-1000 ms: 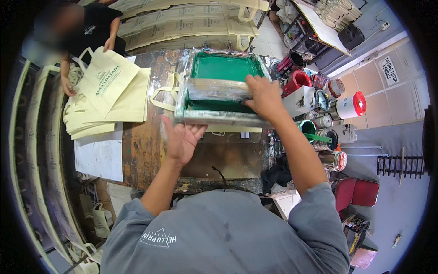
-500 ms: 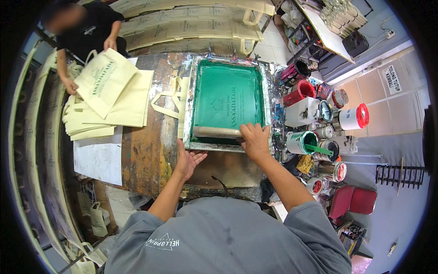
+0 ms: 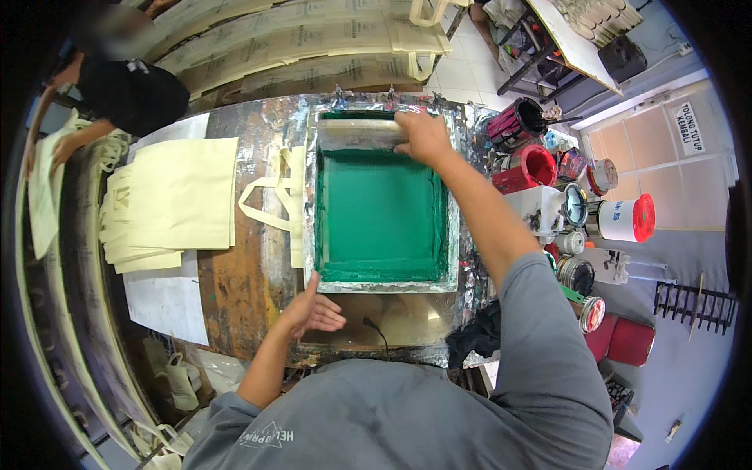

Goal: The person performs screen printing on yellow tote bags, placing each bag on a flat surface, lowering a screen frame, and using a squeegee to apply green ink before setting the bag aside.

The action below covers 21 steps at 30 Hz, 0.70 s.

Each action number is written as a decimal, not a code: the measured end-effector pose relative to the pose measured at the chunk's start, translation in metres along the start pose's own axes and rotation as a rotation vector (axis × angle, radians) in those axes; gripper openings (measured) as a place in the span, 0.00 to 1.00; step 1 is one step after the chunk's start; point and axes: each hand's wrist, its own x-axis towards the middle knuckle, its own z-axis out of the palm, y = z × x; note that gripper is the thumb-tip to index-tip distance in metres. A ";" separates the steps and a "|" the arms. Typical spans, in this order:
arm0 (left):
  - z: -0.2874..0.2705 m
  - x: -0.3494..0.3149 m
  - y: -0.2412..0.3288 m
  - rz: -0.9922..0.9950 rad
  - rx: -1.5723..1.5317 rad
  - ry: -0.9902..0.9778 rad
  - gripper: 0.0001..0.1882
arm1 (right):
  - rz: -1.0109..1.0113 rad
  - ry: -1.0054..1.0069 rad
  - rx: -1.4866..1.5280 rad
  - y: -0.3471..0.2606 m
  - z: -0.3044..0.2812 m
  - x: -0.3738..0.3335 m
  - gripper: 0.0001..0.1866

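A silk-screen frame (image 3: 312,235) lies on the work table, its mesh coated with green ink (image 3: 380,215). At the frame's far end, my right hand (image 3: 425,139) grips the right part of a squeegee (image 3: 356,135), which lies crosswise inside. My left hand (image 3: 310,311) is open by the near left corner, thumb up against or close to the rim; contact is hard to judge. From under the frame's left side sticks out a cream tote bag (image 3: 297,205) with its handle loop spread on the table; the rest of it is hidden.
A stack of cream bags (image 3: 188,192) rests on the table's left over white paper (image 3: 168,301). Ink tubs, including a red one (image 3: 536,166), crowd the right edge. At far left, another person (image 3: 133,90) holds a bag (image 3: 53,180) beside tall racks (image 3: 117,345).
My right hand has pushed the squeegee from the near end to the far end, and green now covers the lettering on the mesh. The other person has carried a bag left to the racks.
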 end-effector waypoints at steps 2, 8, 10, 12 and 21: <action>0.015 -0.007 0.062 0.230 0.548 0.222 0.40 | -0.012 -0.018 -0.009 0.007 -0.007 0.013 0.33; 0.037 0.128 0.277 1.541 1.306 0.891 0.38 | -0.057 0.233 -0.070 0.008 0.030 0.025 0.32; 0.031 0.166 0.290 1.435 1.462 0.913 0.35 | -0.091 0.229 -0.060 0.007 0.029 0.026 0.30; 0.033 0.179 0.289 1.219 1.567 0.916 0.32 | -0.109 0.270 -0.044 0.009 0.030 0.019 0.30; 0.042 0.131 0.171 1.459 1.494 0.944 0.31 | -0.085 0.204 -0.024 -0.038 0.047 -0.099 0.19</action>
